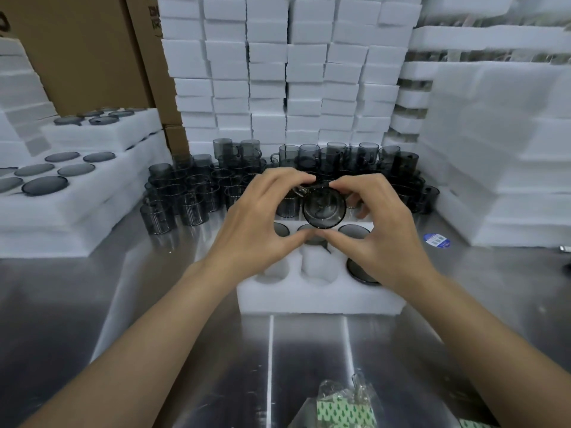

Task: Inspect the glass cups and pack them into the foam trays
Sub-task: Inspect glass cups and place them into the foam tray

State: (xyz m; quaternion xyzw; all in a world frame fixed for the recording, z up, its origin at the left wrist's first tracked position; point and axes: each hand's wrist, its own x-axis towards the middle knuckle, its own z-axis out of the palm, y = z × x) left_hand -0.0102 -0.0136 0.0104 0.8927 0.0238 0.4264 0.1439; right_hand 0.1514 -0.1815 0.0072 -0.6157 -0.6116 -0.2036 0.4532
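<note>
With both hands, left [262, 217] and right [380, 223], pinching the glass cup [323, 208] above the foam tray [321, 296] on the worktop [185, 304], we should turn it slowly, checking rim and base before seating it.

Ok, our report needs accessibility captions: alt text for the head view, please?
Both hands, left and right, hold a smoky glass cup tilted towards the camera above a partly filled foam tray on a steel table.

Smoke-grey, translucent glass cups [197, 193]; white foam tray [321, 299]; white foam blocks [278, 72] stacked far; brown cardboard boxes [92, 50] far left; silver steel table [309, 350]; blue round sticker [436, 240] right; green-and-white patterned packet [343, 412] near.
</note>
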